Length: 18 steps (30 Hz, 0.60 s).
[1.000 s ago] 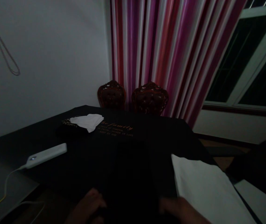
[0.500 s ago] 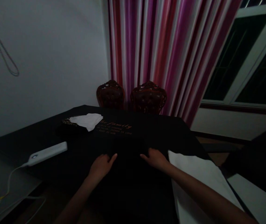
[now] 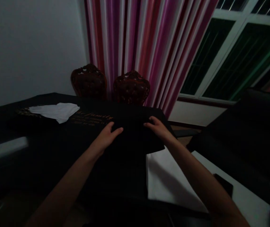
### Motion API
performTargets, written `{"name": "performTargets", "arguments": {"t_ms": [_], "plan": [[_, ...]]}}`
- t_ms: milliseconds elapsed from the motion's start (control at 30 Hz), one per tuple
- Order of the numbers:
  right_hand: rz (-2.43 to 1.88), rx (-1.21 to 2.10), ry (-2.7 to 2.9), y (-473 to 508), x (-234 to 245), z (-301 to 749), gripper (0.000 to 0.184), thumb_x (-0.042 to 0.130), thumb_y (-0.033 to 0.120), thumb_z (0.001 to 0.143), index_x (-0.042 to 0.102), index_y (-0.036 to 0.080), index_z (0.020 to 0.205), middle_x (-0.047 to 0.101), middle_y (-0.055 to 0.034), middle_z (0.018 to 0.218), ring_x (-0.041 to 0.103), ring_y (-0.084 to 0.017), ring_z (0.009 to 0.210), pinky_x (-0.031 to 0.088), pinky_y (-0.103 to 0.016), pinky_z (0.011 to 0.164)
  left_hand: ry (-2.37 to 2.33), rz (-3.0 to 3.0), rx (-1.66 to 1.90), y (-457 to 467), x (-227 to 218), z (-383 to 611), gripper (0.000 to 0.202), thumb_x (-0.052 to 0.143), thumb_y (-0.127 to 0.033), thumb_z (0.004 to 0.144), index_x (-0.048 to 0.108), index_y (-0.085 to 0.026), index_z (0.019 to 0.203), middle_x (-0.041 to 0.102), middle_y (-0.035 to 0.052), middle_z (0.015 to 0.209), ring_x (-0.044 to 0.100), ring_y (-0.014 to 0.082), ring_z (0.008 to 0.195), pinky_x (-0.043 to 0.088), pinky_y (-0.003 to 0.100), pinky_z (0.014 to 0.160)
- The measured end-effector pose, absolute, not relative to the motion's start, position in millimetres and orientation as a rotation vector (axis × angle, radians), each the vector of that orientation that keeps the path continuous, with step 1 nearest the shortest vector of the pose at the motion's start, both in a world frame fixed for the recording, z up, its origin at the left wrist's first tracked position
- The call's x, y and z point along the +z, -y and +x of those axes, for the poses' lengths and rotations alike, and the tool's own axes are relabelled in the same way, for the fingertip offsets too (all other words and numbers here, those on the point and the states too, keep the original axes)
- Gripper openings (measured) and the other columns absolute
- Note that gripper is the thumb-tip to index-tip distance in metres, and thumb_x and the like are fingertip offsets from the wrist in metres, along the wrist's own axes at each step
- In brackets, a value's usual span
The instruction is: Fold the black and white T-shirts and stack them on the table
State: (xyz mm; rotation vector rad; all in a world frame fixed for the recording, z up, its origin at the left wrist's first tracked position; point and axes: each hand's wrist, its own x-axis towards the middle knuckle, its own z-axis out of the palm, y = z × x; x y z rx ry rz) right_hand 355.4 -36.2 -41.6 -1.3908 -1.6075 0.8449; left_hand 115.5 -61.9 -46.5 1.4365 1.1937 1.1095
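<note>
The room is dim. A black cloth [image 3: 130, 148] with orange lettering [image 3: 90, 118] covers the table in front of me. My left hand [image 3: 108, 136] lies on the cloth with fingers pointing right. My right hand [image 3: 157, 127] rests on the cloth's far right part, fingers curled over a fold near the edge. Whether either hand pinches the fabric is hard to tell in the dark. Between the hands the cloth looks bunched or folded.
A white cloth [image 3: 54, 111] lies at the back left of the table. A white sheet [image 3: 168, 179] sits under my right forearm. Two carved dark-red chairs [image 3: 111, 86] stand behind the table, before a pink striped curtain [image 3: 144, 47]. A window [image 3: 239, 60] is at right.
Both hands have reached farther across the cloth, toward the far right edge. The view has swung right, so the white charger has slid to the left edge, blurred.
</note>
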Motion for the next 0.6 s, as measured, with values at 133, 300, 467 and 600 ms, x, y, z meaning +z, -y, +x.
{"name": "performTargets", "arguments": {"t_ms": [133,300,467,600], "plan": [[-1.395,0.759,1.389,99.7,-22.7,431.4,0.033,0.064,0.045,0.076,0.049,0.023,0.094,0.058,0.0021,0.083,0.059,-0.016,0.074,0.049,-0.026,0.064,-0.858,1.482,1.135,90.4,-50.2,171.8,0.049,0.062,-0.035,0.082,0.040,-0.017,0.121,0.060,0.0128,0.123,0.059,0.0252,0.113,0.049,0.042,0.096],[-1.736,0.521,1.358,174.0,-116.9,501.1,0.045,0.066,0.052,0.071,0.049,0.023,0.101,0.062,-0.0060,0.104,0.060,-0.027,0.102,0.053,-0.037,0.080,-0.863,1.657,0.900,141.0,-135.6,219.6,0.061,0.057,-0.022,0.082,0.023,-0.023,0.133,0.049,0.0148,0.135,0.054,0.0234,0.120,0.046,0.042,0.101],[-1.930,0.438,1.588,199.6,-181.0,521.5,0.049,0.051,0.049,0.082,0.043,0.023,0.123,0.057,-0.0107,0.121,0.060,-0.026,0.110,0.052,-0.039,0.089,-1.069,1.810,0.657,158.2,-176.3,231.1,0.048,0.052,-0.026,0.083,0.040,-0.023,0.129,0.044,0.0129,0.138,0.049,0.0261,0.125,0.040,0.043,0.107],[-1.931,-0.064,1.901,176.1,-169.0,513.0,0.052,0.048,0.051,0.084,0.047,0.020,0.127,0.051,-0.0171,0.130,0.060,-0.032,0.109,0.052,-0.046,0.089,-1.085,1.818,0.581,156.1,-177.4,235.7,0.058,0.055,-0.027,0.078,0.042,-0.021,0.133,0.041,0.0135,0.140,0.047,0.0279,0.126,0.040,0.043,0.107]]}}
